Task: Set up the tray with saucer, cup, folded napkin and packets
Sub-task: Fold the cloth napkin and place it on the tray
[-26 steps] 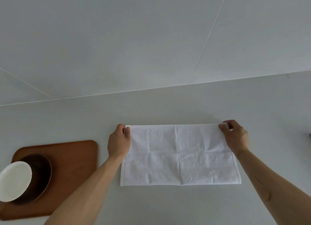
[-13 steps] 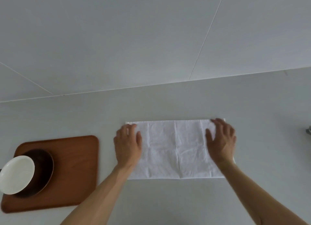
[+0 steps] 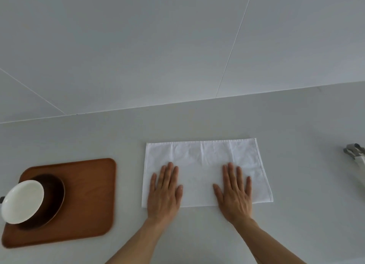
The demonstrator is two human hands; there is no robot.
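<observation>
While both palms lie flat, fingers straight, the left hand (image 3: 165, 192) and right hand (image 3: 235, 192) press the white folded napkin (image 3: 201, 161) on the grey counter (image 3: 296, 125). Well left, the wooden tray (image 3: 88, 194) carries a dark saucer (image 3: 56, 196) with a white cup (image 3: 22, 201) on it.

One tray (image 3: 88, 194), one dark saucer (image 3: 56, 194), one white cup (image 3: 21, 201). One napkin (image 3: 201, 161) (white, folded flat), two hands: left (image 3: 165, 194), right (image 3: 235, 196). One grey object (image 3: 357, 155) at right edge.

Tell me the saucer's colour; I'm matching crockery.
Dark brown, in the head view: the saucer sits under the white cup.
</observation>
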